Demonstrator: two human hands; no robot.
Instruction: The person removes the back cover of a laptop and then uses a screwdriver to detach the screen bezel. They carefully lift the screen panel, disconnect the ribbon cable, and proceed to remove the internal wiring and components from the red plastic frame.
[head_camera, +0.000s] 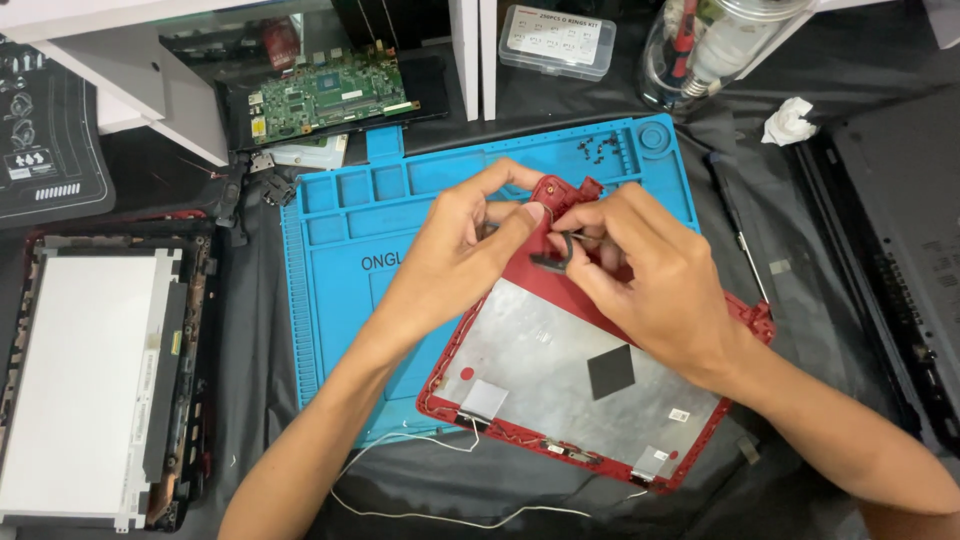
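Head view: both hands met over the lid's (580, 375) upper corner, the lid lying inside-up on the blue mat (330, 300)
Left hand (455, 260): fingers pinched on the red corner, likely to steady it
Right hand (650, 275): fingertips clenched on a small black hinge piece (557, 252) at that corner
Hinge piece: between both thumbs, touching the lid
Nearby: screen panel (90, 380) left, circuit board (335, 95) above, white wire (420, 515) below

Green circuit board (335, 95) lies top left, under white shelf (150, 60). Clear parts box (556, 40) sits top centre, w/ clear jar (715, 45) to its right. Crumpled white tissue (788, 122) near jar. LCD panel (85, 385) lies far left, face up. Small black screws (600, 150) in blue mat's top tray.
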